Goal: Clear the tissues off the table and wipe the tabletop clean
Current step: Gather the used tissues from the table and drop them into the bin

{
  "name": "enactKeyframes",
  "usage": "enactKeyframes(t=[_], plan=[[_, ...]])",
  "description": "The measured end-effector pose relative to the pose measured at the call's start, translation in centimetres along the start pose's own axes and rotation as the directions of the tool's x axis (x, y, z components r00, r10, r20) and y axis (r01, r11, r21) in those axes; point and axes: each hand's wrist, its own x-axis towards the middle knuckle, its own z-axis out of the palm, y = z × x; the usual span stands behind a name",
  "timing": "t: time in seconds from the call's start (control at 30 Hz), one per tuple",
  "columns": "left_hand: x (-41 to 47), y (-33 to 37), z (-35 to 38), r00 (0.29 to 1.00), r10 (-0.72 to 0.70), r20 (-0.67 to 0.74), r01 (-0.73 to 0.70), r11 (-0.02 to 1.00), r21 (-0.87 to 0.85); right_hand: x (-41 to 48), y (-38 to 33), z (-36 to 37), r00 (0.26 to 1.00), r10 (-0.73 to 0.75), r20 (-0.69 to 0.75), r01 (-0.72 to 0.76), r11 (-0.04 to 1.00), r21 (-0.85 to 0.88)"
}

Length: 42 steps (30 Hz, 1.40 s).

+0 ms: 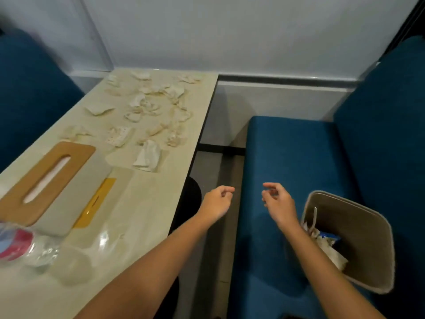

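Seen from the head camera, a person's two bare hands are hovering in the gap between the tabletop (147, 199) and a blue bench seat (292, 157), neither one touching anything. The crumpled tissues (151, 107) are lying ahead of the hands and off to their left, scattered in a loose band that is running away from the person toward the wall, the nearest wad (148, 157) sitting just inside the tabletop edge forward and left of the left hand (217, 201). That left hand is the nearer of the two to the mess; it is hanging just off the tabletop edge with fingers loosely curled, thumb and forefinger tips close together, and it appears to be gripping nothing. The right hand (277, 202) is floating over the bench, equally slack and empty as far as can be made out, with a beige waste bin (368, 231) standing just to its right and slightly nearer the person, some rubbish already inside. A wooden-topped tissue box (46, 180) is resting to the left of the hands, a yellow card (96, 201) tucked just beside it, and a clear plastic bottle (27, 247) is lying nearer the person. Judging by the layout, the coming reach is pointing forward and leftward, with the bin waiting on the opposite side.
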Motion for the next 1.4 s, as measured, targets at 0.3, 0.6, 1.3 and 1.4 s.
enactKeyframes(t=[0.3,0.6,1.3,1.4], plan=[[-3.5,-5.5,-11.0,0.934,-0.018,-0.357,0.037,0.998,0.047,-1.0,-5.6,10.0,0.953,-0.120,0.280,0.134,0.990,-0.032],[-1.9,-8.0,-17.0,0.865,-0.023,-0.502,0.100,0.987,0.128,0.3,-8.5,15.3,0.900,-0.190,0.392,0.242,0.966,-0.088],[10.4,-7.2,-21.1,0.862,-0.096,-0.497,0.264,0.923,0.279,9.8,-12.6,21.6,0.857,-0.310,0.411,0.425,0.877,-0.225],[12.5,-7.4,-20.9,0.855,-0.068,-0.514,0.310,0.861,0.402,12.1,-13.6,23.3,0.855,-0.362,0.372,0.467,0.850,-0.245]])
